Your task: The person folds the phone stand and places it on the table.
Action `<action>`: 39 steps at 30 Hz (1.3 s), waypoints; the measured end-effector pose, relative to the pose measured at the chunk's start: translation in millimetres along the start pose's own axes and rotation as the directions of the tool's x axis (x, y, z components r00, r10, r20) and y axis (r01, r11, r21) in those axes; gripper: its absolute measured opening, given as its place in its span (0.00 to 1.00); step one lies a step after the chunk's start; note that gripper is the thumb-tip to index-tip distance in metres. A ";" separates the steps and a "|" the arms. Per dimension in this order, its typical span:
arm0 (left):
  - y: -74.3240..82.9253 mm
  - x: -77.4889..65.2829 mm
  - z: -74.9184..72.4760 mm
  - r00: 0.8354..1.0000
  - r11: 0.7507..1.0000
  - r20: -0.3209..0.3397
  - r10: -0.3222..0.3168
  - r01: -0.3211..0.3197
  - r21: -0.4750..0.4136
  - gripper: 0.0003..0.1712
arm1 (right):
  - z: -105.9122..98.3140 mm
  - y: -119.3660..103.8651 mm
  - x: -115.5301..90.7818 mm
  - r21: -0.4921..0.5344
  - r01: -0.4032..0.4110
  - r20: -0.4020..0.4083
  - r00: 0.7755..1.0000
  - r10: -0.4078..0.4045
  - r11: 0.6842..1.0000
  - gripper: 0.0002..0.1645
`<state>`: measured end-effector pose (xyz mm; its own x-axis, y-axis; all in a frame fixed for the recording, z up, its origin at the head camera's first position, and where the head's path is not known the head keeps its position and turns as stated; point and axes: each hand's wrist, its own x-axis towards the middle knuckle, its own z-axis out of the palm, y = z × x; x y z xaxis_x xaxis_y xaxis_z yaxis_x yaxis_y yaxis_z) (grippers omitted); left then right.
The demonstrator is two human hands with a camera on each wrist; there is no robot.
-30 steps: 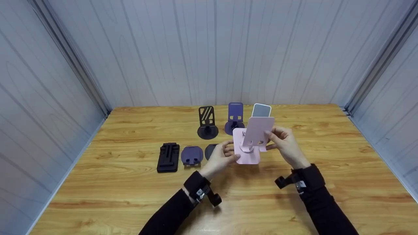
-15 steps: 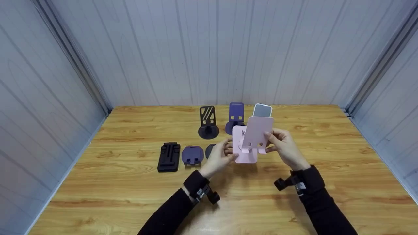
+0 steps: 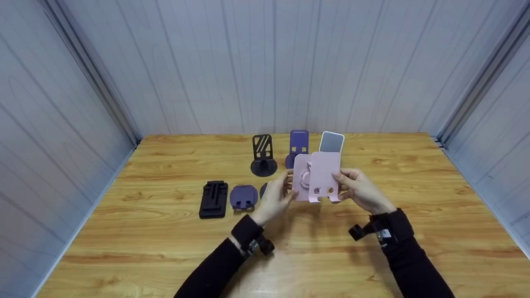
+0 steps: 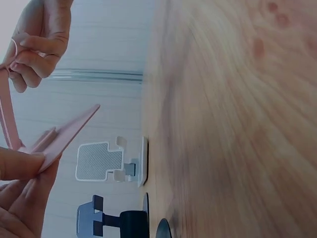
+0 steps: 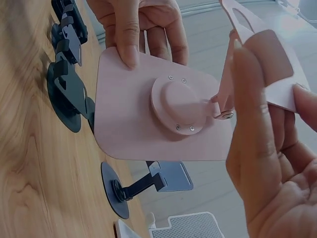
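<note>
A pink phone stand (image 3: 326, 174) is held above the table between both hands. My left hand (image 3: 273, 200) pinches the edge of its flat base plate (image 5: 126, 109), thumb on the face that carries the round screwed hinge (image 5: 179, 105). My right hand (image 3: 364, 191) grips the side edge of the upper cradle plate (image 3: 324, 171), which has two cutouts and hooked lips at its lower end. In the head view the cradle overlaps the base's right part. The right wrist view shows the hinge arm (image 5: 225, 94) joining both plates, swung out from the base.
Behind stand a black slotted phone stand (image 3: 263, 149), a purple one (image 3: 299, 140) and a white-rimmed grey one (image 3: 332, 142). Left of my hands lie a folded black stand (image 3: 213, 199) and a folded purple one (image 3: 243, 196). My left hand partly hides a dark round piece (image 3: 263, 188). Panelled walls (image 3: 265, 66) enclose the table.
The pink stand has turned so its plates face the head camera more squarely. Its cradle has shifted down and slightly left with my right hand; the base has risen a little.
</note>
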<state>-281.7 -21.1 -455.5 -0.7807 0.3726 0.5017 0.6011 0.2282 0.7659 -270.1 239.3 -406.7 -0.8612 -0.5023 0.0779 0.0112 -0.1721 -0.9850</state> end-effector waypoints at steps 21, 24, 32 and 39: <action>3.5 0.9 -5.4 0.984 0.958 -0.010 0.176 -0.169 0.231 0.22 | 0.1 2.5 1.0 0.045 -0.125 0.164 0.980 0.116 0.991 0.18; 2.9 0.9 -5.3 0.983 0.957 -0.010 0.181 -0.174 0.233 0.23 | -0.4 3.4 1.2 0.052 -0.145 0.177 0.975 0.134 0.988 0.18; -1.0 0.2 -5.3 0.983 0.965 0.018 0.184 -0.184 0.186 0.24 | -0.6 4.2 0.6 0.048 -0.182 0.160 0.972 0.172 0.982 0.18; -1.4 2.1 -3.8 0.991 0.990 -0.016 0.136 -0.135 0.051 0.21 | 1.6 2.7 0.4 0.063 -0.157 0.146 0.978 0.147 0.986 0.18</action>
<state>-284.8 -24.1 -454.0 -0.6945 0.3858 0.6072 0.7087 0.2214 0.6699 -269.6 237.3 -409.1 -0.7669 -0.6402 -0.0460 0.1785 -0.1439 -0.9734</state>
